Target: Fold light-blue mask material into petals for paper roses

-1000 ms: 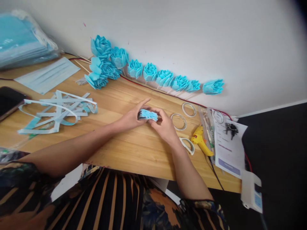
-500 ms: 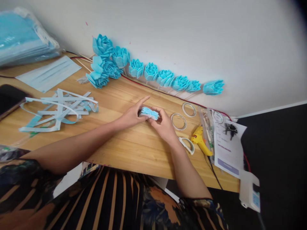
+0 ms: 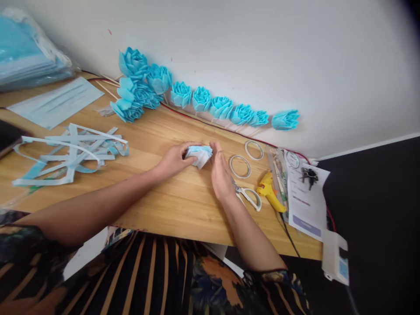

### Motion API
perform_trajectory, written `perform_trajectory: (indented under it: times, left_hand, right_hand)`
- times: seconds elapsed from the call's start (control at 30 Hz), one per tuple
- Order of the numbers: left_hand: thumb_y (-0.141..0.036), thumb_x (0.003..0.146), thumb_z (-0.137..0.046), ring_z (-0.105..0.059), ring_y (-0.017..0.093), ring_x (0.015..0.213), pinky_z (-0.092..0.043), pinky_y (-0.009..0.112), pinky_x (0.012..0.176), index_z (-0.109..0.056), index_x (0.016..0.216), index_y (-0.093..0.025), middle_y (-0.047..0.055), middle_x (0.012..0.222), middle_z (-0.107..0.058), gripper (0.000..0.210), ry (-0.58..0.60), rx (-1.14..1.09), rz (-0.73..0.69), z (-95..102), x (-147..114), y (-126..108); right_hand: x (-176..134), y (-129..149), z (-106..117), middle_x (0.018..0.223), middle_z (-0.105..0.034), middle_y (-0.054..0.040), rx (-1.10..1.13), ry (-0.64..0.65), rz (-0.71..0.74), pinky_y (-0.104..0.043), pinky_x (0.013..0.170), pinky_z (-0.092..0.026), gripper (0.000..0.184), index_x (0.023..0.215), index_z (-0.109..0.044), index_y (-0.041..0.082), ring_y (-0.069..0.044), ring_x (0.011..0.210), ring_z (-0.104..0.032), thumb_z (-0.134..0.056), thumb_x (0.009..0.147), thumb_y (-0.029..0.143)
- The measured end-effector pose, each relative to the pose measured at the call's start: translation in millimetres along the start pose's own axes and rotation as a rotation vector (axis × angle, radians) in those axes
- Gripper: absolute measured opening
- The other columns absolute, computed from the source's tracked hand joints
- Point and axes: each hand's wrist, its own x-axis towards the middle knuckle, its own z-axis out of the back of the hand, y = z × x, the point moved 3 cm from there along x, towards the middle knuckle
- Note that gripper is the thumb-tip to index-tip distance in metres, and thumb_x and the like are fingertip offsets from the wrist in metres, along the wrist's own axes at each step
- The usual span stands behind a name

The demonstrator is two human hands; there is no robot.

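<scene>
A small stack of light-blue and white fabric pieces [image 3: 201, 155] is held just above the middle of the wooden table. My left hand [image 3: 175, 158] grips its left end between thumb and fingers. My right hand [image 3: 222, 173] is held upright at the stack's right side, fingers straight and together, its palm turned toward the edges. Whether the right palm touches the stack is hard to tell. Scissors [image 3: 251, 197] with white handles lie beside my right wrist, which hides part of their blades.
Several blue fabric flowers [image 3: 221, 107] on sticks line the wall. Cut strips [image 3: 78, 151], a flat mask sheet [image 3: 55, 101] and bagged masks [image 3: 28, 57] lie left. Two tape rolls [image 3: 240, 166], a yellow glue gun [image 3: 271, 191] and keys [image 3: 309, 176] on paper lie right.
My right hand has let go of the stack and straightened its fingers beside it. My left thumb and fingers have closed on the stack. More of the scissors shows.
</scene>
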Motion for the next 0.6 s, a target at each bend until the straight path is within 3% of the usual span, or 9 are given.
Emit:
perform_trajectory:
  times: [0.13, 0.6]
  left_hand:
    - [-0.017, 0.075, -0.062, -0.064, 0.024, 0.115, -0.047, 0.039, 0.104, -0.064, 0.124, -0.015, 0.009, 0.126, -0.068, 0.049, 0.004, 0.023, -0.001, -0.6, -1.0, -1.0]
    - [-0.015, 0.075, -0.064, -0.06, 0.027, 0.122, -0.043, 0.042, 0.109, -0.061, 0.128, -0.014, 0.011, 0.133, -0.064, 0.053, 0.016, 0.077, -0.013, -2.4, -1.4, -5.1]
  right_hand:
    - [-3.5, 0.1, -4.9, 0.164, -0.023, -0.0003, 0.003, -0.044, 0.0, -0.047, 0.126, -0.015, 0.073, 0.156, -0.02, 0.032, -0.018, 0.152, -0.021, -0.016, 0.095, 0.071]
    - [-5.2, -1.0, -16.4, 0.163, -0.026, 0.0032, 0.015, 0.054, 0.078, -0.044, 0.127, -0.011, 0.069, 0.155, -0.023, 0.036, -0.017, 0.152, -0.019, -0.02, 0.095, 0.07]
